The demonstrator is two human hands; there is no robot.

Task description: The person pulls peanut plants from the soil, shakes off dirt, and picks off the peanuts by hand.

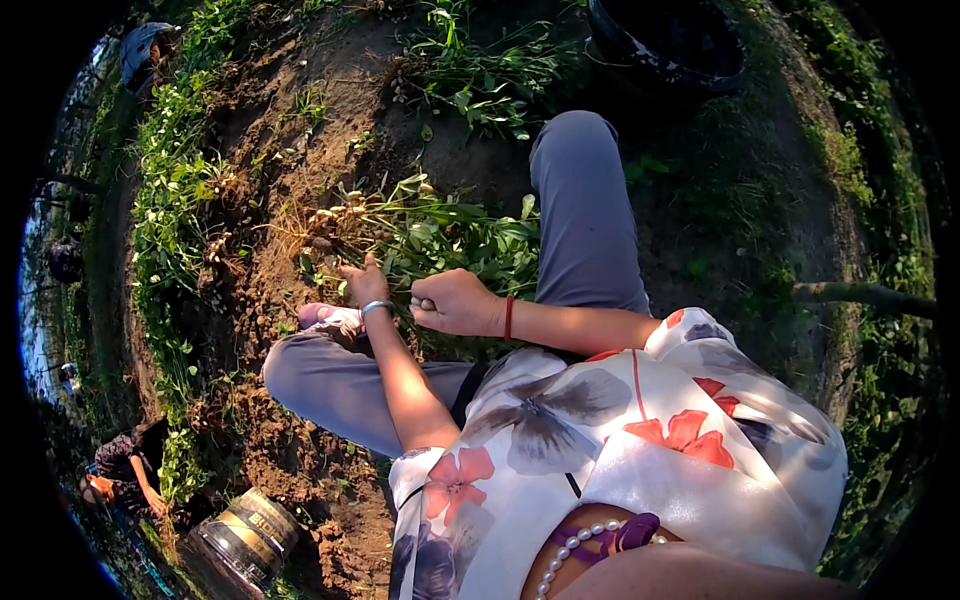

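Uprooted peanut plants (457, 232) lie between my bent legs, their roots and pale pods (349, 210) towards the left and their green leaves towards the right. My left hand (366, 282), with a silver bangle at the wrist, is just below the root end, thumb and fingers apart, with nothing seen in it. Beside it on the right, my right hand (454, 301), with a red cord at the wrist, is closed around peanut pods (424, 304); a pale part of them shows between the curled fingers.
Another heap of pulled plants (487, 82) lies beyond my knee. A large dark tub (667, 45) stands at the upper right, a labelled bucket (247, 536) at the lower left. Leafy rows (172, 225) border the loose soil. Other people (131, 472) crouch at the left. A branch (862, 294) juts in at right.
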